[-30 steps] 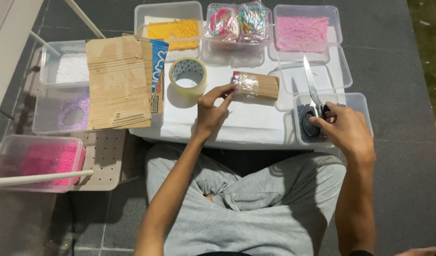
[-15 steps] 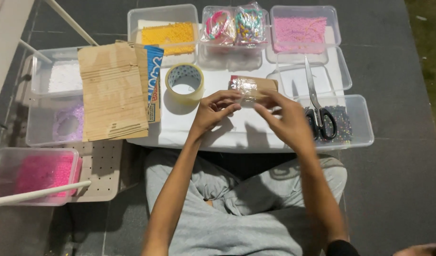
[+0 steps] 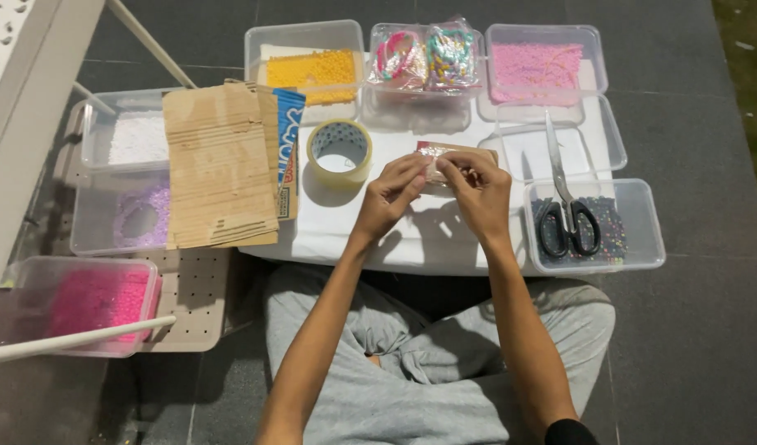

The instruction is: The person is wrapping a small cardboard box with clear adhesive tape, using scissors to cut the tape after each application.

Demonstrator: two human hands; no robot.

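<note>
Brown packet [image 3: 444, 156] pinched between closed fingers of left hand [image 3: 392, 198] and right hand [image 3: 477, 191].

Single head view, looking steeply down — close over lap, hands [image 3: 440, 194], low white table [image 3: 370, 235]

We see the tape roll [image 3: 339, 150] left of our hands [image 3: 434, 191], the cardboard sheets [image 3: 219, 165] farther left. The scissors [image 3: 565, 206] lie right, across a bead tub [image 3: 638, 222]. More tubs [image 3: 304, 49] line the far edge of the table [image 3: 411, 239].
</note>
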